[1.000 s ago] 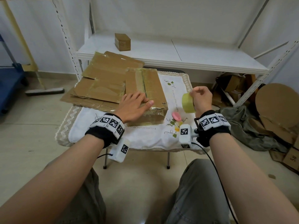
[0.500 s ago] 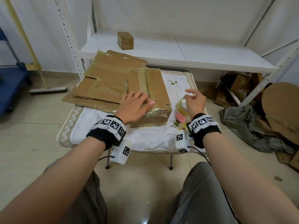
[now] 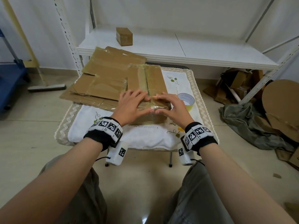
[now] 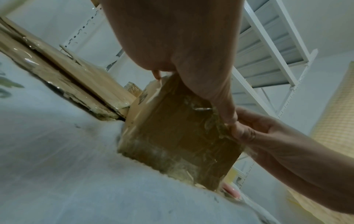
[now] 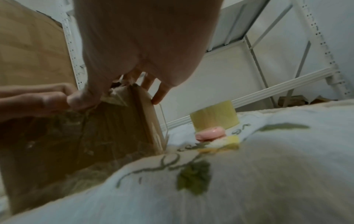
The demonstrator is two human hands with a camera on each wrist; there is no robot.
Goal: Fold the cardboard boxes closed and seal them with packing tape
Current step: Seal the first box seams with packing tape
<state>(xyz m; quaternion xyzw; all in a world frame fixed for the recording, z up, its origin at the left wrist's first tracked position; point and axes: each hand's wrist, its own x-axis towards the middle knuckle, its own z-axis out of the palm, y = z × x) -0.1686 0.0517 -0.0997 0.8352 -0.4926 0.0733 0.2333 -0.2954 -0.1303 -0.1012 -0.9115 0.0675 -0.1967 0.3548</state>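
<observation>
Now that the tape roll (image 3: 186, 101) lies beside the box (image 3: 146, 81), both hands, left (image 3: 131, 105) and right (image 3: 171, 107), press the tape down, fingers flat and spread.

Cardboard box (image 3: 145, 88) matt brown, glossy clear tape over seam; tablecloth (image 3: 145, 139) white embroidered cloth; shelf (image 3: 178, 49) painted metal
</observation>
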